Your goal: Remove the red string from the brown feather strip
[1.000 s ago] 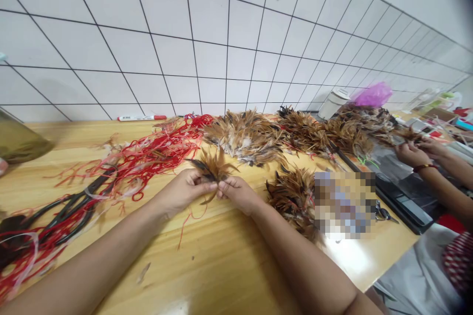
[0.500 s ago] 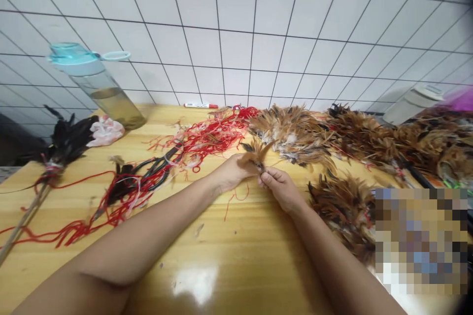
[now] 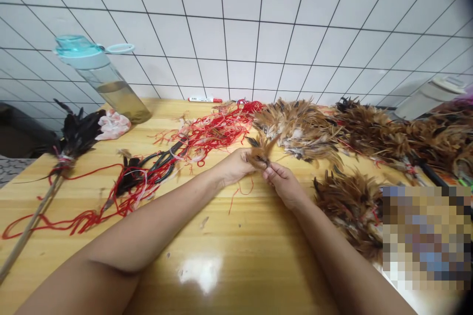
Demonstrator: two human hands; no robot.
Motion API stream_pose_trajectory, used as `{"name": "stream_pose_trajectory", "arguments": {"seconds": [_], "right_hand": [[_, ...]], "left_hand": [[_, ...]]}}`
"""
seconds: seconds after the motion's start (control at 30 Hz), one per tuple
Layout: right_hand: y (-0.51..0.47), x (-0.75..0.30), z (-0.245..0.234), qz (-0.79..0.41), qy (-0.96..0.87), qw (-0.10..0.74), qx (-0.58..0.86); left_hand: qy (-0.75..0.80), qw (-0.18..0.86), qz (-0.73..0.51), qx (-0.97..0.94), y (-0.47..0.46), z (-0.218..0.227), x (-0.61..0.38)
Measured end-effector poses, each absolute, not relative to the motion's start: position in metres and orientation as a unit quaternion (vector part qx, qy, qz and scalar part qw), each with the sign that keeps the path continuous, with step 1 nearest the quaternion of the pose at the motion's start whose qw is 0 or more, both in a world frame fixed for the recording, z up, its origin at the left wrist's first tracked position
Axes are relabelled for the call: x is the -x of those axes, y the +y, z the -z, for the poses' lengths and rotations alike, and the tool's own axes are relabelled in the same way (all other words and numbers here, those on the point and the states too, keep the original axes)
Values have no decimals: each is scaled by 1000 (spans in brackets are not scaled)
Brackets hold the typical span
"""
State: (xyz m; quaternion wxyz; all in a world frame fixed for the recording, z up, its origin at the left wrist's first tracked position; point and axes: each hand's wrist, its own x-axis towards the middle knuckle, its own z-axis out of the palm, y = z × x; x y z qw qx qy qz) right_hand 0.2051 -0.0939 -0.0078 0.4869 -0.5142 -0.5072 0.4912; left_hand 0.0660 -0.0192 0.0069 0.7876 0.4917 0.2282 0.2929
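My left hand (image 3: 234, 166) and my right hand (image 3: 284, 184) meet over the middle of the wooden table (image 3: 229, 256). Both pinch a small bunch of brown feathers (image 3: 260, 150) at its base, the feathers fanning upward. A thin red thread (image 3: 240, 192) trails down from the bunch onto the table. Just behind my hands lies a long row of brown feather bundles (image 3: 332, 130), and another pile of brown feathers (image 3: 351, 206) sits to the right of my right wrist.
A tangle of red strings (image 3: 207, 135) covers black scissors (image 3: 162, 162) on the left. Farther left lie a stick with black feathers (image 3: 70, 142), a pink cloth (image 3: 113, 125) and a water bottle (image 3: 103, 81). A red marker (image 3: 203, 100) lies by the tiled wall.
The view has swung left, bringing the bottle and the black-feather stick into sight; a co-worker's hands at the right have left the frame. My hands still pinch the same feather bunch.
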Motion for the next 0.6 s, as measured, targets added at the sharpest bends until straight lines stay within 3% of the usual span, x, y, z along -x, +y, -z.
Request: {"name": "stream_pose_trajectory", "arguments": {"seconds": [0.3,0.6], "right_hand": [[-91,-204,3,-527,-374,564,514],[-94,-205,10,-467,-514,492,525]], "left_hand": [[188,793,-312,-488,-18,-6,-67],[188,775,-315,-515,-21,-3,-69]]}}
